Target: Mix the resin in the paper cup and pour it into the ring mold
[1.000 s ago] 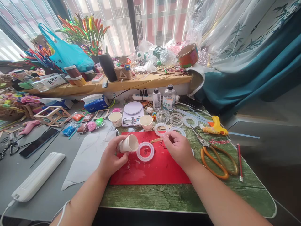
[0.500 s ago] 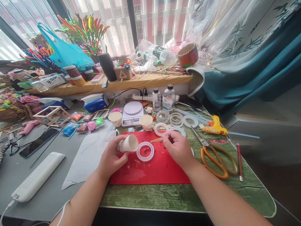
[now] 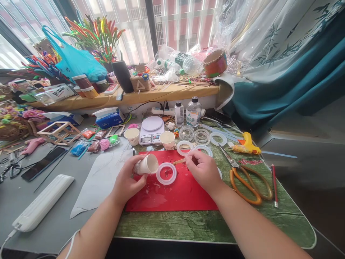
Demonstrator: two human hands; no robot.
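My left hand (image 3: 129, 176) is wrapped round a white paper cup (image 3: 150, 164), which tilts with its mouth towards the right. Just right of the cup, a round translucent ring mold (image 3: 166, 181) lies on a red sheet (image 3: 175, 201). A thin wooden stick (image 3: 179, 160) is pinched in my right hand (image 3: 203, 169), its tip over the far right rim of the mold. Whether the stick touches the mold I cannot tell. Dark red bits and pale scraps lie on the sheet around it.
Behind the sheet stand two paper cups (image 3: 167, 140), a white kitchen scale (image 3: 152, 130), several ring molds (image 3: 202, 136) and clear bottles (image 3: 193, 113). Orange-handled scissors (image 3: 246, 183), a yellow glue gun (image 3: 247, 144) and a red pencil (image 3: 274, 185) lie on the right. White paper (image 3: 99, 183) lies left.
Almost nothing differs. My right hand has shifted very slightly left with the stick; the cup and the mold stay in place.
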